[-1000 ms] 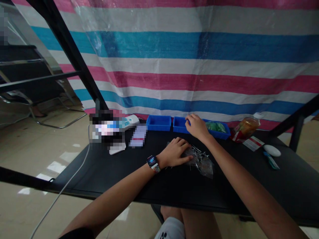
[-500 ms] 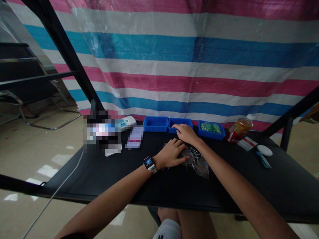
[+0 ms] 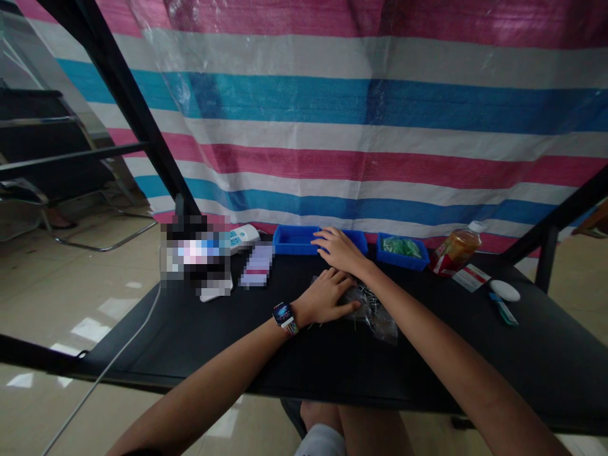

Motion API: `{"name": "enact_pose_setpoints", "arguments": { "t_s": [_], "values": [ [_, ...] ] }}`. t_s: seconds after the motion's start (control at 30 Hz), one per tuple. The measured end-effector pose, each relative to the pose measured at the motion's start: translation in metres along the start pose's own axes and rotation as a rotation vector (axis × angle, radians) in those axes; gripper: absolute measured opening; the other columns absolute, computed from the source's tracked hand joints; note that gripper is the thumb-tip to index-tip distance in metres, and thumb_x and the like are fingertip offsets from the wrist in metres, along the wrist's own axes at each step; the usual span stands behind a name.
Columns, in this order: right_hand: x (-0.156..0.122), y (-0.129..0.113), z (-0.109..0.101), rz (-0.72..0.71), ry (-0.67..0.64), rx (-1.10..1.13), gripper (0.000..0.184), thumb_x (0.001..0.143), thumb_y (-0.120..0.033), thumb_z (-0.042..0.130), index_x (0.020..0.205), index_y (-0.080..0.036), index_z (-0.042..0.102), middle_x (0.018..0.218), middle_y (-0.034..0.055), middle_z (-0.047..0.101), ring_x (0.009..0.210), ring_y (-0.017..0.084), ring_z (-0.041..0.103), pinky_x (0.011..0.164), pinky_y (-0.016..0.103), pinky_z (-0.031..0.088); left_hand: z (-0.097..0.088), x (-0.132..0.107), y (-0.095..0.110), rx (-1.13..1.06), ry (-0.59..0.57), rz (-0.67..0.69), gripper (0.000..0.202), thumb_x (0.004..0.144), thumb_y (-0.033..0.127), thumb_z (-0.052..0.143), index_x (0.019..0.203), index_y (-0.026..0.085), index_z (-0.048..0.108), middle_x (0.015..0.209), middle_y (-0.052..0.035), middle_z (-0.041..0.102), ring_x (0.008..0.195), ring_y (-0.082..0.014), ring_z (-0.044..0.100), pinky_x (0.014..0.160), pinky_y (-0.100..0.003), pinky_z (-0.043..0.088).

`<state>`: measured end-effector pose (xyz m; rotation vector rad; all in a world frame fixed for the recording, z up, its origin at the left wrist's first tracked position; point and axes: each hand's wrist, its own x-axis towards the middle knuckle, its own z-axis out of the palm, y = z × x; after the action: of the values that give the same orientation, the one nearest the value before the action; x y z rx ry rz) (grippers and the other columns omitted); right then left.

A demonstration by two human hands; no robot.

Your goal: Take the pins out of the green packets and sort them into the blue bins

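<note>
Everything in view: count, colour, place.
table: one, black, centre
bins: three, blue, back
packets: uncounted, green, right bin
pins: many, silvery, centre
plastic: uncounted, clear, centre
power strip: one, white, left
bottle: one, amber, right
card: one, white, right
oval object: one, white, right
slim object: one, teal, right
blurred items: uncounted, mixed, left
cable: one, white, left
sheet: one, pink-white-blue, behind
chair: one, black, left
watch: one, dark, left wrist
legs: two, partly bare, bottom
left hand: one, bare, centre
right hand: one, bare, near bins

Found left grip [image 3: 324, 299] palm down, fingers slightly parted, thumb stretched out to the right. Recorded right grip [image 3: 342, 252] farther forward, back uppermost, fingers extended leftward and loosely spread. Noted left forearm [image 3: 223, 373] and right forearm [image 3: 430, 339] bare, angled inward, converging forward.
</note>
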<state>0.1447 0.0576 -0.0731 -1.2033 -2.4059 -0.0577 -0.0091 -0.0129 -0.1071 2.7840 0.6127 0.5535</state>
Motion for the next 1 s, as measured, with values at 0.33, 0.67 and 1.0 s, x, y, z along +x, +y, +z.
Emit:
{"name": "enact_pose_setpoints", "arguments": {
  "t_s": [0.33, 0.67, 1.0],
  "values": [
    [0.004, -0.009, 0.003, -0.027, -0.043, -0.05, 0.034, 0.103, -0.012, 0.052, 0.125, -0.019, 0.077, 0.127, 0.012, 0.075, 0.129, 0.03, 0.055, 0.117, 0.048, 0.043, -0.002, 0.0, 0.001, -0.003, -0.015, -0.001, 0.056, 0.103, 0.056, 0.055, 0.142, 0.017, 0.062, 0.145, -0.0177, 0.063, 0.134, -0.0359, 0.056, 0.113, -0.053, 0.045],
    [-0.061, 0.006, -0.052, 0.181, 0.316, -0.092, 0.039, 0.101, -0.02, 0.052, 0.136, -0.017, 0.067, 0.139, 0.0151, 0.069, 0.13, 0.03, 0.061, 0.115, 0.047, 0.047, -0.003, -0.002, 0.002, 0.012, -0.013, -0.008, 0.051, 0.104, 0.056, 0.053, 0.136, 0.019, 0.065, 0.133, -0.0138, 0.066, 0.119, -0.0319, 0.058, 0.105, -0.047, 0.047],
    [-0.21, 0.125, -0.108, 0.503, 0.605, -0.371, 0.029, 0.095, -0.023, 0.046, 0.104, -0.019, 0.074, 0.111, 0.0189, 0.076, 0.109, 0.034, 0.069, 0.099, 0.047, 0.052, -0.003, -0.001, 0.0, 0.009, -0.021, -0.008, 0.042, 0.104, 0.045, 0.054, 0.136, 0.019, 0.063, 0.133, -0.0136, 0.065, 0.119, -0.031, 0.058, 0.105, -0.047, 0.046]
  ]
}}
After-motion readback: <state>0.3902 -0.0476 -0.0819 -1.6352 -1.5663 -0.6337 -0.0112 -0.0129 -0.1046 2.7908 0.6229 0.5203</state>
